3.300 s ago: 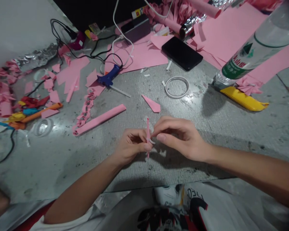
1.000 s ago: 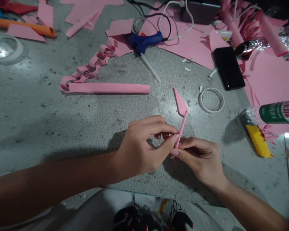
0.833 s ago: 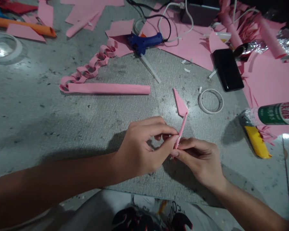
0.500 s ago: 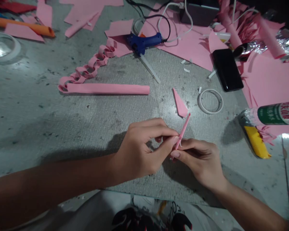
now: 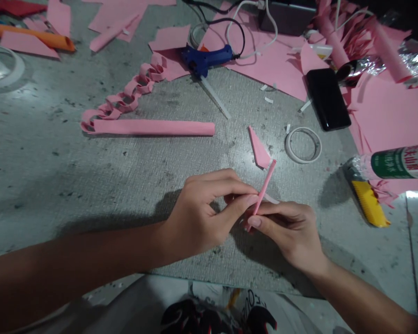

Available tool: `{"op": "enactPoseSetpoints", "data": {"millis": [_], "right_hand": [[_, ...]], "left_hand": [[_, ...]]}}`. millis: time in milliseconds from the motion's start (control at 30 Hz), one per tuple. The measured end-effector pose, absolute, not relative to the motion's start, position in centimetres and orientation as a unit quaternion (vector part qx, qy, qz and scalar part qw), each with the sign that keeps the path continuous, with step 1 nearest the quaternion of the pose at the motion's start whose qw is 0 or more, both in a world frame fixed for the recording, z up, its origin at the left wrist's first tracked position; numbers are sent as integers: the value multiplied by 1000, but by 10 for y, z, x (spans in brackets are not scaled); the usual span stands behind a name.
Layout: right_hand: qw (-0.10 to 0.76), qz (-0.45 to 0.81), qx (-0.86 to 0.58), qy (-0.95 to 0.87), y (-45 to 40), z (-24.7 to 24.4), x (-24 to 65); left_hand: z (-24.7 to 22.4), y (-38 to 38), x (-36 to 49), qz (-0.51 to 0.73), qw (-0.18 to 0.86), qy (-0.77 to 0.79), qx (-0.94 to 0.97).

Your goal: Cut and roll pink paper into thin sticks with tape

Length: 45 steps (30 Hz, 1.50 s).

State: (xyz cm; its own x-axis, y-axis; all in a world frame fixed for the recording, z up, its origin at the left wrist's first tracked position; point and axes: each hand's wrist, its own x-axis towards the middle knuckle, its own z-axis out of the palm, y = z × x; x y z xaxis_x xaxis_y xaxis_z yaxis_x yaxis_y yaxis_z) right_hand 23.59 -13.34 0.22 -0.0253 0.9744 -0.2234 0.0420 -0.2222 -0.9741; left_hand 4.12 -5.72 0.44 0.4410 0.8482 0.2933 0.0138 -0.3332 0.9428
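A thin pink paper roll (image 5: 267, 180) slants upward between my two hands, low over the table. My left hand (image 5: 209, 208) pinches it near its middle with thumb and forefinger. Lower down, the thumb and fingers of my right hand (image 5: 289, 229) close on the same roll. A narrow pale strip (image 5: 271, 199) sticks out to the right of the roll, just above my right fingers. Just beyond the roll's upper end lies a pointed pink paper piece (image 5: 259, 148). A roll of white tape (image 5: 303, 145) lies flat to its right.
A long folded pink strip (image 5: 153, 127) joins a pink paper chain (image 5: 125, 98) at left. Behind lies a blue glue gun (image 5: 207, 60) with a cord. A black phone (image 5: 328, 99), a bottle (image 5: 400, 162) and a yellow-wrapped item (image 5: 371, 204) are at right. Pink sheets (image 5: 264, 69) cover the back.
The roll has turned slightly in my fingers, and the pale strip now extends farther to the right. Both hands keep their grip. The whole view has shifted a little.
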Motion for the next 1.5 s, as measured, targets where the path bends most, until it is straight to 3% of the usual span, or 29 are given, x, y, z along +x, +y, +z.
{"op": "enactPoseSetpoints", "data": {"millis": [333, 900, 1500], "right_hand": [[415, 541, -554, -478, -132, 5, 236], [420, 488, -593, -483, -135, 0, 231], [422, 529, -554, -485, -132, 5, 234]], "left_hand": [[5, -56, 41, 419, 501, 316, 688], [2, -59, 43, 436, 420, 326, 726], [6, -58, 41, 404, 477, 330, 708]]}}
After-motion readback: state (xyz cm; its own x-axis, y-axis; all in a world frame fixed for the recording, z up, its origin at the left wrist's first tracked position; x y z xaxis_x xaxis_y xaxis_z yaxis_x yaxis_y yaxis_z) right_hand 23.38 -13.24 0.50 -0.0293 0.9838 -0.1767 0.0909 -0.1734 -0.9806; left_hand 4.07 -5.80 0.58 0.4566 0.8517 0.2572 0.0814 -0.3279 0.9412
